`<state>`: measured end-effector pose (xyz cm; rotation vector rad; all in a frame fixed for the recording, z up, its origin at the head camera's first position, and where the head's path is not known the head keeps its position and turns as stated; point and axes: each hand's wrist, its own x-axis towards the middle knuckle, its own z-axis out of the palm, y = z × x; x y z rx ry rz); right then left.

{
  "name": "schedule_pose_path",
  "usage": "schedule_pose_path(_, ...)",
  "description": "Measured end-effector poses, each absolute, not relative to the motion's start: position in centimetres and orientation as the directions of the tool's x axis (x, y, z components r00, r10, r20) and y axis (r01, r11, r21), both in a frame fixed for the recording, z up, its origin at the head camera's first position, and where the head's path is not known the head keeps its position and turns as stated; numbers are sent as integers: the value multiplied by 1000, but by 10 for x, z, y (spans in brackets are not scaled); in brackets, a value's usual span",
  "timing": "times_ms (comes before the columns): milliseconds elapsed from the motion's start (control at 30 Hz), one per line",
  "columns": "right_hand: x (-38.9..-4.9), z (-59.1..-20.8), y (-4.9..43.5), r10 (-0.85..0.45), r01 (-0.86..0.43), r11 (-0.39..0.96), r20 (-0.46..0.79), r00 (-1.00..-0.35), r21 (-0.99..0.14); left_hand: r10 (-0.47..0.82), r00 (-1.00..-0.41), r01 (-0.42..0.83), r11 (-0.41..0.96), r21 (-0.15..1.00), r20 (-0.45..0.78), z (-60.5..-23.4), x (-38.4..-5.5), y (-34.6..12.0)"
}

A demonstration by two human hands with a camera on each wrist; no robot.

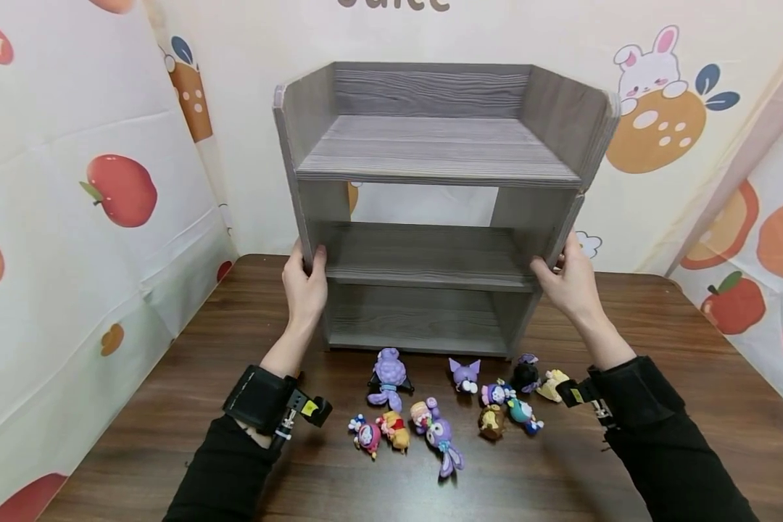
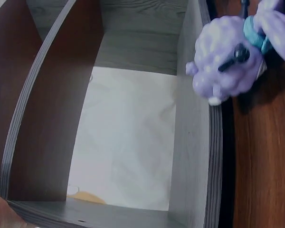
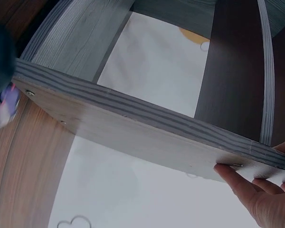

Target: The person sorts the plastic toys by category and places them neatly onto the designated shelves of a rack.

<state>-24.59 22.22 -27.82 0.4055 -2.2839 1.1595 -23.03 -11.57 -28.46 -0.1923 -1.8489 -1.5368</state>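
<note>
Across the lower half of the frame stretches a brown wood-grain table (image 1: 170,413), backed by pale walls (image 1: 248,174) printed with fruit. At upper centre, the gray shelf unit (image 1: 431,148) shows three wood-grained boards and a gap behind the middle tier. The left hand (image 1: 305,290) and right hand (image 1: 572,284) each grip a side panel, fingers closed around its edge. Toy figures (image 1: 439,435) lie at lower centre. The right wrist view reveals screw heads (image 3: 30,93) on the outer panel, hidden from the head view.
</note>
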Motion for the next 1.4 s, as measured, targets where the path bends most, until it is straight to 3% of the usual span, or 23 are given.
schedule_pose_path(633,-244,-279,264,-15,-505,625,638,-770,-595,-237,-743,591,207,780,626,-288,-228,-85)
schedule_pose_path(900,-245,-280,264,5,-475,671,643,-766,-570,-232,-702,620,267,738,674,-291,-230,-84)
schedule_pose_path(1400,-234,-280,259,-7,-448,680,606,-796,-581,-189,-688,631,321,706,701,-292,-229,-86)
